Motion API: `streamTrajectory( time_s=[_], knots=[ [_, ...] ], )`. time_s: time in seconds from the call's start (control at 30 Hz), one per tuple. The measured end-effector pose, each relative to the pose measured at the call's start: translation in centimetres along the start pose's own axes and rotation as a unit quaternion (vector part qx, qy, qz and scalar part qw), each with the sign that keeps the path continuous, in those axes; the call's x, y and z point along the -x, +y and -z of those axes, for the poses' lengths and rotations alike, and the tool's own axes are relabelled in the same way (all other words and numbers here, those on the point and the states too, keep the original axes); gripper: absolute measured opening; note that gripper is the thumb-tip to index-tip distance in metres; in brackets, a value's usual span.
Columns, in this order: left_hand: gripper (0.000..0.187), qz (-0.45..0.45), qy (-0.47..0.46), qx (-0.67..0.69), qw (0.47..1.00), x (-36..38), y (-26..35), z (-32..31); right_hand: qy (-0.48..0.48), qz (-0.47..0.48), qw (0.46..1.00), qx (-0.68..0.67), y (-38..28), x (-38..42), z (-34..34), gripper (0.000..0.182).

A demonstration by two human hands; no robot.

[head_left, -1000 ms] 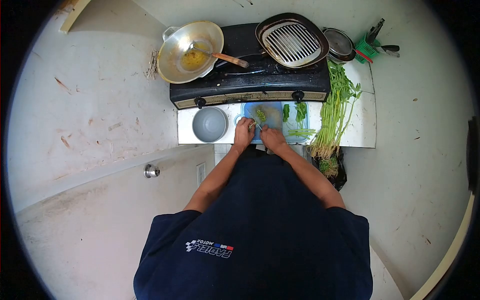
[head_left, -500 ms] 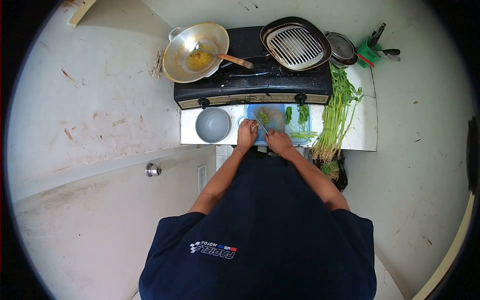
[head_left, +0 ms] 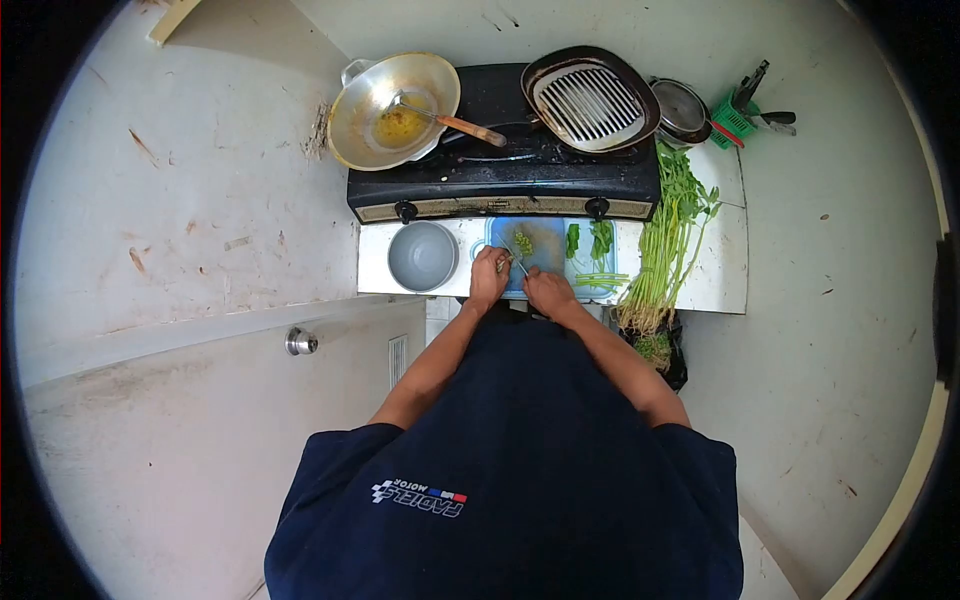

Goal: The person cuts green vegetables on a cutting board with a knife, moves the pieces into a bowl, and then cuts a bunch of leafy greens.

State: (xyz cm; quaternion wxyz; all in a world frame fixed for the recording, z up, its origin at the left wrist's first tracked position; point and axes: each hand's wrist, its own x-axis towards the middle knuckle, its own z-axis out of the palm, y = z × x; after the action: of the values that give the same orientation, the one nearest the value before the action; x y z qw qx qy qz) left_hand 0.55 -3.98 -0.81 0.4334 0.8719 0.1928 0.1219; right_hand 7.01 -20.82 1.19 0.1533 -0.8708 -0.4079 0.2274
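Observation:
On the blue cutting board [head_left: 553,232], my right hand [head_left: 550,292] is closed around the handle of a knife [head_left: 514,257], whose thin blade points up and to the left. My left hand [head_left: 488,276] is closed beside the blade, pinching a small bunch of green stems [head_left: 503,264]. Chopped green pieces [head_left: 523,243] lie just beyond the blade. At the board's right side rest loose green leaves [head_left: 600,240] and several cut stalks [head_left: 601,280].
A grey bowl [head_left: 423,257] stands left of the board. Behind is a black stove [head_left: 500,180] with a wok [head_left: 352,125] and a grill pan [head_left: 640,90]. Long leafy greens with roots [head_left: 665,245] lie to the right, near a green basket [head_left: 733,118] of utensils.
The whole view has shifted slightly, so everything sits a little lower. My hands stay close together at the board, with the knife still beside the stems.

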Motion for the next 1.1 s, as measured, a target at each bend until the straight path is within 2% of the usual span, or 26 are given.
streamTrajectory(
  time_s=[0.17,0.37,0.57,0.67,0.77,1.1],
  knots=[
    [0.008,-0.01,0.004,-0.008,1.0,0.2,0.6,0.4,-0.014,-0.001,1.0,-0.017,0.6,1.7,0.1,0.024],
    [0.008,-0.042,0.006,-0.005,0.999,0.3,0.8,0.6,0.019,0.005,0.999,0.035,0.4,-1.4,-2.2,0.021],
    [0.006,-0.034,0.011,-0.01,0.999,0.3,0.7,0.5,0.018,0.028,0.999,0.038,0.8,1.1,-0.5,0.02],
    [0.005,-0.026,0.006,0.005,1.0,0.3,1.2,0.7,0.033,0.027,0.999,0.019,1.3,1.7,-0.4,0.022],
    [0.003,-0.054,0.013,-0.006,0.998,0.3,0.3,0.4,0.034,-0.006,0.999,0.006,0.8,1.4,0.1,0.025],
    [0.002,-0.028,0.005,-0.008,1.0,0.4,0.6,0.4,0.014,0.01,1.0,-0.015,0.3,1.3,0.2,0.034]
  ],
)
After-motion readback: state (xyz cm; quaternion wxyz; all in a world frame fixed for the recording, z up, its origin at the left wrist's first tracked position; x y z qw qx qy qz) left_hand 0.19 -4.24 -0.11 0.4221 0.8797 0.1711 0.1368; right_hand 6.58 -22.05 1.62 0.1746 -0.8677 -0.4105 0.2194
